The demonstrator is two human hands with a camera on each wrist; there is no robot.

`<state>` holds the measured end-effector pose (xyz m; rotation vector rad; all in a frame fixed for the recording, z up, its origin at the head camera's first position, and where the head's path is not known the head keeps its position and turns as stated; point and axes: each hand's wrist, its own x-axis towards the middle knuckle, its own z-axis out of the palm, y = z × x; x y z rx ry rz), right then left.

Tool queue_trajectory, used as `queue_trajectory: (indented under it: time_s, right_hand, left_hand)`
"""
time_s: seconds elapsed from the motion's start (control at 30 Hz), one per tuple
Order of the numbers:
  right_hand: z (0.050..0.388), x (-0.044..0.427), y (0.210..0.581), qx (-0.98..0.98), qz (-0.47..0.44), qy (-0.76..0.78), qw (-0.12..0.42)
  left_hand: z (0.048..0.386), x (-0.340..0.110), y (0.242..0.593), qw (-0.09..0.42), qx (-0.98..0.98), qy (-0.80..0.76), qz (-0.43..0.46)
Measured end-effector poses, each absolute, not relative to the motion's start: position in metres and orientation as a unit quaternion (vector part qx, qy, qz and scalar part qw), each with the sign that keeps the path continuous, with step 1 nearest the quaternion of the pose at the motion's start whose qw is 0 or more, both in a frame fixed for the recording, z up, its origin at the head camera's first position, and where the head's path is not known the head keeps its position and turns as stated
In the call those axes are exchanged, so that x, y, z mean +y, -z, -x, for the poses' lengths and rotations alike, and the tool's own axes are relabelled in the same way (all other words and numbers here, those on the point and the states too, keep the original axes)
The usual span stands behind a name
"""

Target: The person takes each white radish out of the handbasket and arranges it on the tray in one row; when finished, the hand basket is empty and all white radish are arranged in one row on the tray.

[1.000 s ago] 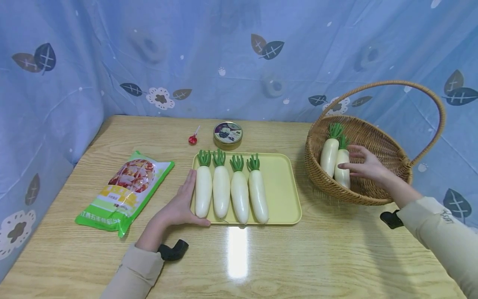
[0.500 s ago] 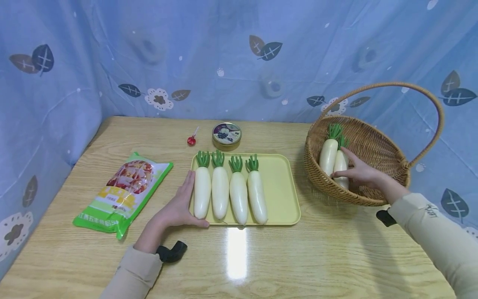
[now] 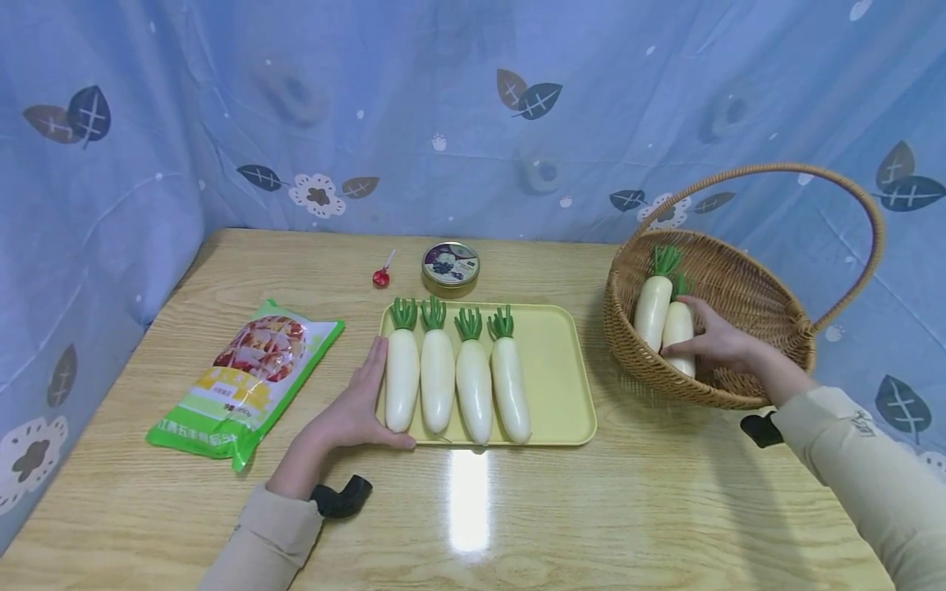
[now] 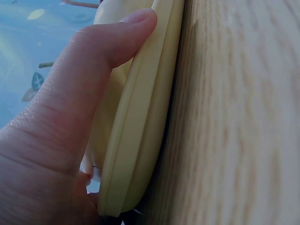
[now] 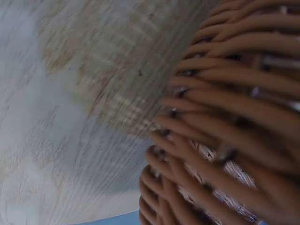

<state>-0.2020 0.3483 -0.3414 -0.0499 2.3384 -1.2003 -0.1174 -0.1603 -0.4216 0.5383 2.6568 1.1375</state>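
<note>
In the head view my right hand (image 3: 717, 338) reaches into the wicker basket (image 3: 739, 398). Its thumb and fingers grip a white radish (image 3: 678, 328) with green stem stubs. Another white radish (image 3: 652, 310) lies beside it, on the left. The right wrist view shows only the basket's weave (image 5: 234, 108) up close, with that hand out of sight. My left hand (image 3: 353, 414) rests against the near left corner of a yellow tray (image 3: 554, 369), fingers straight along its left side. Its thumb (image 4: 136, 23) lies over the rim. Several white radishes (image 3: 438, 382) stand in a row on the tray.
Left of the tray lies a green and white food bag (image 3: 254, 373). Behind the tray are a round tin (image 3: 451, 267) and a red lollipop (image 3: 381, 277). The basket's tall handle (image 3: 783, 167) arches above the right hand. A blue curtain (image 3: 443, 123) hangs behind the table.
My right hand has lowered and closed its thumb and fingers around the right-hand radish in the basket. The left hand stays at the tray's corner.
</note>
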Motion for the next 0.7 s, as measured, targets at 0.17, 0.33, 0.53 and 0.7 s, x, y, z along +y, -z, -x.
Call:
queue_trajectory:
  time_s: [0.17,0.33,0.53,0.7]
  right_hand:
    - [0.201,0.349,0.338,0.861,0.015,0.446,0.245]
    - [0.201,0.348,0.336,0.86,0.012,0.451,0.24]
    - [0.2,0.348,0.334,0.863,0.009,0.45,0.23]
    - [0.199,0.348,0.329,0.868,0.007,0.447,0.216]
  left_hand:
    - [0.117,-0.161,0.421,0.104,0.899,-0.385,-0.179]
    - [0.117,-0.161,0.422,0.105,0.898,-0.388,-0.178]
    - [0.117,-0.161,0.422,0.104,0.898,-0.389,-0.18]
    - [0.117,-0.161,0.421,0.104,0.897,-0.39,-0.179]
